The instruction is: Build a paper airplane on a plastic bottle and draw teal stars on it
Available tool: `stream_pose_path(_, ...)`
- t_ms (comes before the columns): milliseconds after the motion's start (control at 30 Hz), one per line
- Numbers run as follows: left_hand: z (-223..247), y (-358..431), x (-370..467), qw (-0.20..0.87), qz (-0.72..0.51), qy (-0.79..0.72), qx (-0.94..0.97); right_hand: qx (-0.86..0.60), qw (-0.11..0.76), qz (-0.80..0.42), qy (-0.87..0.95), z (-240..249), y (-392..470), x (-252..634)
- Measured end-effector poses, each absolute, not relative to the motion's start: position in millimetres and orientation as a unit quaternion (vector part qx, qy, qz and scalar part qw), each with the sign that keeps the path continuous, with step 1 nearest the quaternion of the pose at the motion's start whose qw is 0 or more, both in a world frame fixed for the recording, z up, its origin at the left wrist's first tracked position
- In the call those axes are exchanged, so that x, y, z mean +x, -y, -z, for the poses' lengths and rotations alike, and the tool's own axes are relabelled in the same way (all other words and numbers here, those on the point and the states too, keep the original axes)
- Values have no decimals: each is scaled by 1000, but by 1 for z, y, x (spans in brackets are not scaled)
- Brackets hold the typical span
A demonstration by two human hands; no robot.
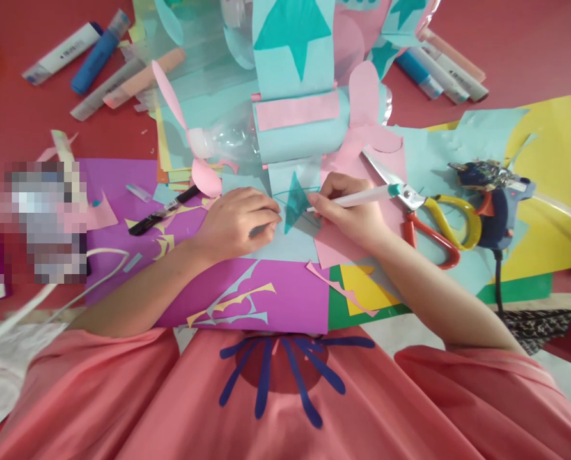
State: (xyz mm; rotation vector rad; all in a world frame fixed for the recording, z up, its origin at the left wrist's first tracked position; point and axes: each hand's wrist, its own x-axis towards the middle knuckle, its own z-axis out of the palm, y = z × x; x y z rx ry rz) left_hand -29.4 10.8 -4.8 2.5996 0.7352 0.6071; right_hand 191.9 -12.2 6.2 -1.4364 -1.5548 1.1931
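Head view: at frame centre the left hand [240,220] lies palm down, fingers curled, pressing the light blue paper strip [295,185] flat on the bench [21,121]. The right hand [350,214] comes in from the lower right, forearm angled, its grip clamped on a white pen [357,198] whose tip meets the teal triangle [295,204]. Scissors [424,211] and a glue gun [493,198] lie just right.
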Motion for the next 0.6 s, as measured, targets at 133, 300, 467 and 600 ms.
stream_pose_path(133,5,-11,-29,184,-210,-266,923,-576,325,-420,621,-6,13,184)
stream_pose_path(300,5,-11,-29,194,-203,-272,921,-579,308,-420,626,-6,12,183)
stream_pose_path(467,6,-11,-29,194,-203,-271,921,-577,314,-431,618,-5,12,184)
stream_pose_path(600,5,-11,-28,182,-219,-263,922,-580,313,-429,619,-6,12,183)
